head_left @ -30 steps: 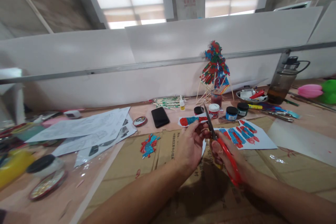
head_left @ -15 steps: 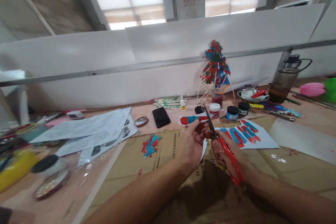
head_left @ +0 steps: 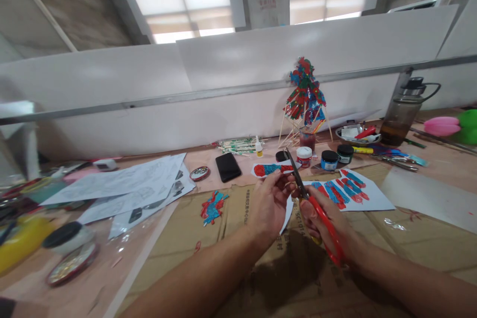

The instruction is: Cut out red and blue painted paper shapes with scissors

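Note:
Between the fingers of my left hand [head_left: 266,203] is a small piece of white paper [head_left: 274,169] painted with a red and blue shape. My right hand [head_left: 331,216] grips red-handled scissors [head_left: 323,223], their blades pointing up and away, right at the paper's right end. The blades look nearly closed, and my left fingers partly hide where they meet the paper. A white sheet [head_left: 372,198] painted with several red and blue strips lies just beyond my right hand. On the cardboard to the left rests a cut-out red and blue piece [head_left: 214,207].
Cardboard [head_left: 167,253] covers the table before me. Behind stand paint jars [head_left: 330,160], a glue bottle [head_left: 258,147], a phone [head_left: 228,166] and painted figures on sticks [head_left: 305,92]. Drawing sheets [head_left: 126,179] lie left; a water bottle [head_left: 400,114] stands at right.
Both hands, the paper and the scissors keep almost the same place. The scissor blades look slightly shifted against the paper's right end, and the whole view has moved a little.

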A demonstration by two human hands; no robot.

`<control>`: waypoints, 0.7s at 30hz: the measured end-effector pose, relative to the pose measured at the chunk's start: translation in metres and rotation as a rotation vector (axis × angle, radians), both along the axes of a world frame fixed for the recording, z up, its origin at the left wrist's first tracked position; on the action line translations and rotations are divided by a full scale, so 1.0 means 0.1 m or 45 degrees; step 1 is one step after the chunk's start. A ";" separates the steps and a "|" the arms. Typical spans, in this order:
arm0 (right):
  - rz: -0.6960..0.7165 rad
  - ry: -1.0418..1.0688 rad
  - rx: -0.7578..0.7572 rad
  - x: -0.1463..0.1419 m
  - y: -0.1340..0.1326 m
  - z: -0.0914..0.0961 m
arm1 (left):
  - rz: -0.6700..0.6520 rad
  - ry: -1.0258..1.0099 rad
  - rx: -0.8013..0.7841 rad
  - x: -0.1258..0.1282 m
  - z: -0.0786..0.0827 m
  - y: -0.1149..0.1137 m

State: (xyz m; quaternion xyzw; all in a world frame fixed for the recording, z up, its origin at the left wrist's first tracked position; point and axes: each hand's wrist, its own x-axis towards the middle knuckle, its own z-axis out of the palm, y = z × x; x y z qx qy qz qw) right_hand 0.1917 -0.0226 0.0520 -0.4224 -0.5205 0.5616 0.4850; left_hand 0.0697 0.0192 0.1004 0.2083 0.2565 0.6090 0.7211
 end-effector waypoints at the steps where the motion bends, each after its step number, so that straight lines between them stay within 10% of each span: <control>1: 0.010 -0.006 0.008 0.00 0.00 0.00 | 0.006 0.003 0.004 0.00 0.00 0.00; 21: 0.054 -0.056 0.031 -0.01 0.00 -0.02 | 0.119 0.208 0.172 -0.12 0.07 0.11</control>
